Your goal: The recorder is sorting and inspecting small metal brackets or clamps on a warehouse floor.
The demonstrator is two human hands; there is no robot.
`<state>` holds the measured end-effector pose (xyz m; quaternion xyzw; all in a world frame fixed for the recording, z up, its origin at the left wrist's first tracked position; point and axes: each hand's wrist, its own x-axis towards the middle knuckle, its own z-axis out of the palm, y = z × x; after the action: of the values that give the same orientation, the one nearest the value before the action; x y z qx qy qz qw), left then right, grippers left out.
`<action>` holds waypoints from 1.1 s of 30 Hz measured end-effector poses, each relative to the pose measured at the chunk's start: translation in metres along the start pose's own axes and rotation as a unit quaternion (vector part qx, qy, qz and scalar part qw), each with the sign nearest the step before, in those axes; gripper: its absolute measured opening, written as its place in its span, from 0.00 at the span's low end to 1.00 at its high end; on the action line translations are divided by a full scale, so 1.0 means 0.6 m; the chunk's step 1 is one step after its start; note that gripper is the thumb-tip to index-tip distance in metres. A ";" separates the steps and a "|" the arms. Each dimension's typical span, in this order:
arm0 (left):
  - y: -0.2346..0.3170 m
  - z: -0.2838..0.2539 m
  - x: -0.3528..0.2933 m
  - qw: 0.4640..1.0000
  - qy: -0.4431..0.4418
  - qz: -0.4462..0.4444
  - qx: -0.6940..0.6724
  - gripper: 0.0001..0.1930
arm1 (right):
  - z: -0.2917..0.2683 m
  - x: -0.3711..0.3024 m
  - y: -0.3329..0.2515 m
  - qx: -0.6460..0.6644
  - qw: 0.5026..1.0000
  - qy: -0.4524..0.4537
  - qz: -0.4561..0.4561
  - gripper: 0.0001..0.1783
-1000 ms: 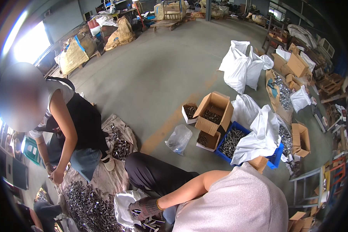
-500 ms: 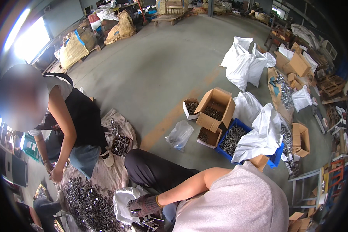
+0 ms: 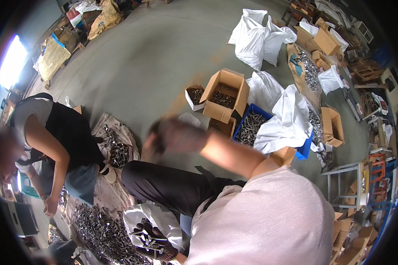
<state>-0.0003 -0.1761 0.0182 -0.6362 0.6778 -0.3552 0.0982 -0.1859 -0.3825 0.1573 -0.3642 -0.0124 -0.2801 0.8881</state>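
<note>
My left hand (image 3: 167, 251), in a dark knitted glove, is at the lower edge, with a loose bunch of metal bolts (image 3: 149, 242) held across its fingers. It is at the mouth of a white woven bag (image 3: 166, 217). Beside the bag a large heap of dark metal bolts (image 3: 99, 229) covers a cloth (image 3: 112, 190). My right hand (image 3: 181, 138), also in a dark glove, is raised beyond my knee and smeared by motion. Its fingers cannot be made out, nor whether they hold anything.
A person (image 3: 57, 145) bends over the heap on the left. To the right are an open cardboard box (image 3: 212, 81) of bolts, a blue crate (image 3: 252, 110) partly under white sacking (image 3: 287, 126), and tall white sacks (image 3: 252, 39). A metal stool frame (image 3: 345, 170) stands farther right.
My right hand has left the white bag and swung up and away from it. My left hand with the bolts has come more into view at the bag. The whole view has shifted.
</note>
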 end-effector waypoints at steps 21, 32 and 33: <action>-0.075 -0.178 -0.314 0.221 -0.607 0.334 0.686 0.39 | 0.284 0.076 0.444 -0.475 0.776 -0.408 0.076 0.09; -0.033 -0.152 -0.358 0.239 -0.629 0.369 0.641 0.43 | 0.335 0.043 0.567 -0.571 0.647 -0.498 -0.086 0.23; -0.032 -0.152 -0.360 0.245 -0.630 0.367 0.639 0.41 | 0.338 0.046 0.571 -0.568 0.632 -0.521 -0.081 0.23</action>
<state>-0.0015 0.0589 0.0273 -0.0679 0.1102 -0.0836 0.9881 0.0477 -0.0653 0.0930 -0.8793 -0.3412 -0.0668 0.3255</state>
